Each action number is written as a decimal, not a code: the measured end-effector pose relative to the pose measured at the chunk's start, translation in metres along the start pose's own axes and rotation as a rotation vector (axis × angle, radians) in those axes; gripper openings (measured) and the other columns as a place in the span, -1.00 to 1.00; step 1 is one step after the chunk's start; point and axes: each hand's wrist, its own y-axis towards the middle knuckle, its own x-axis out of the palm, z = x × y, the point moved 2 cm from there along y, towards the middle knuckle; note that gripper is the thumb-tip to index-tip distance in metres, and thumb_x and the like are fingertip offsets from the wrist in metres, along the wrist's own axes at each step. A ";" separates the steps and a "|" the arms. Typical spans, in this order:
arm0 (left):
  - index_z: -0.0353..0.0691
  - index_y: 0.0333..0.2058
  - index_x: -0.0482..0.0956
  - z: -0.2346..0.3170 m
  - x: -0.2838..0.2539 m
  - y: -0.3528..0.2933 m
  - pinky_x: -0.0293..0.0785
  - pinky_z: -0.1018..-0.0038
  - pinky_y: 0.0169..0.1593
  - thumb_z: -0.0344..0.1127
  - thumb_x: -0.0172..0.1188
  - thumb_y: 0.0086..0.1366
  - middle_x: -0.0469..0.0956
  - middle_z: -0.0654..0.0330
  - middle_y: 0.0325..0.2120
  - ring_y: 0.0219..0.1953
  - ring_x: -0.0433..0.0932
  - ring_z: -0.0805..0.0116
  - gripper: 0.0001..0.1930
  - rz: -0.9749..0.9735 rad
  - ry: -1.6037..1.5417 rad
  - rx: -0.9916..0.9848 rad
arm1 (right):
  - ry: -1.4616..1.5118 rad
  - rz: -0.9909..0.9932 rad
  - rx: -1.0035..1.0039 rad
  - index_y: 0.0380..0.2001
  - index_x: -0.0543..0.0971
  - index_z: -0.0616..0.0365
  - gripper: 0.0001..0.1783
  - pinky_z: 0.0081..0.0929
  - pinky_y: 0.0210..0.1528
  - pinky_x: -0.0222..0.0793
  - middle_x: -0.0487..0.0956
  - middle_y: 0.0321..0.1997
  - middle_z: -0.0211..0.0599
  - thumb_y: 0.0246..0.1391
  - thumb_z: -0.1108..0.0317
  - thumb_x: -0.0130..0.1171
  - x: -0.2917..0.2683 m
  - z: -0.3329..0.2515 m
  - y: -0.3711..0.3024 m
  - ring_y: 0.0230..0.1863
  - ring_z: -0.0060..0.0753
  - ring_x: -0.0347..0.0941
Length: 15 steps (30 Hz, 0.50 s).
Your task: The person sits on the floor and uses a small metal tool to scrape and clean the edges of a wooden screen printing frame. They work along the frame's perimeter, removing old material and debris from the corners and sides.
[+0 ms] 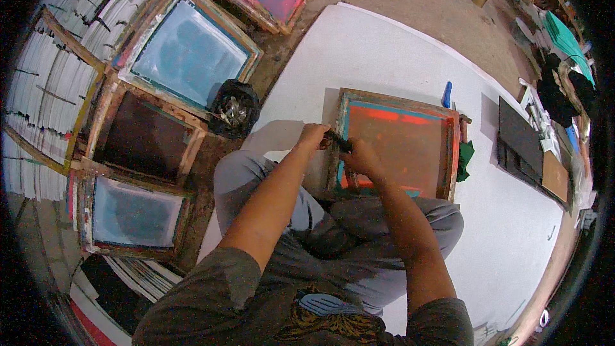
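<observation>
My left hand (314,136) and my right hand (362,157) are close together above the left edge of a wooden screen-printing frame (398,97). Both are closed on a small dark object (339,141) stretching between them; its kind I cannot make out. The frame lies flat in front of my folded legs. Its brown mesh (400,144) has blue tape along the borders and streaks of bright red ink. At its far right corner lies a blue-handled tool (446,93), and a dark green cloth (467,161) sits by its right side.
A large white board (512,230) lies under me and the frame. To the left are more printing screens (192,51) and a black bag (235,109) with crumpled contents. Stacked sheets (45,109) line the far left. Black panels (520,147) lie at the right.
</observation>
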 end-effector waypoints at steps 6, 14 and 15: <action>-0.27 -0.37 0.69 -0.010 -0.022 0.015 0.61 0.29 -0.39 -0.21 0.37 0.27 0.67 0.09 -0.43 -0.44 0.67 0.24 -0.78 0.067 0.059 0.005 | 0.574 -0.233 0.307 -0.08 0.59 0.32 -0.51 -0.12 -0.28 0.65 0.72 -0.25 -0.04 0.39 0.00 0.12 0.025 0.043 0.019 -0.38 -0.10 0.71; -0.18 -0.15 0.76 0.017 -0.022 -0.015 0.65 0.10 0.00 -0.09 0.45 0.18 0.73 -0.04 -0.11 -0.04 0.72 -0.05 -0.65 0.403 0.877 -0.055 | 1.028 -0.304 0.304 0.12 0.45 0.21 -0.47 -0.07 -0.25 0.68 0.70 -0.19 0.01 0.46 -0.06 -0.02 0.025 0.061 0.024 -0.30 -0.02 0.71; -0.19 -0.15 0.76 0.020 -0.020 -0.021 0.66 0.11 0.00 -0.09 0.45 0.19 0.73 -0.04 -0.12 -0.04 0.72 -0.04 -0.65 0.412 0.877 -0.050 | 1.025 -0.311 0.303 0.10 0.46 0.20 -0.49 -0.06 -0.24 0.67 0.70 -0.19 0.02 0.47 -0.06 -0.02 0.024 0.061 0.025 -0.30 -0.03 0.71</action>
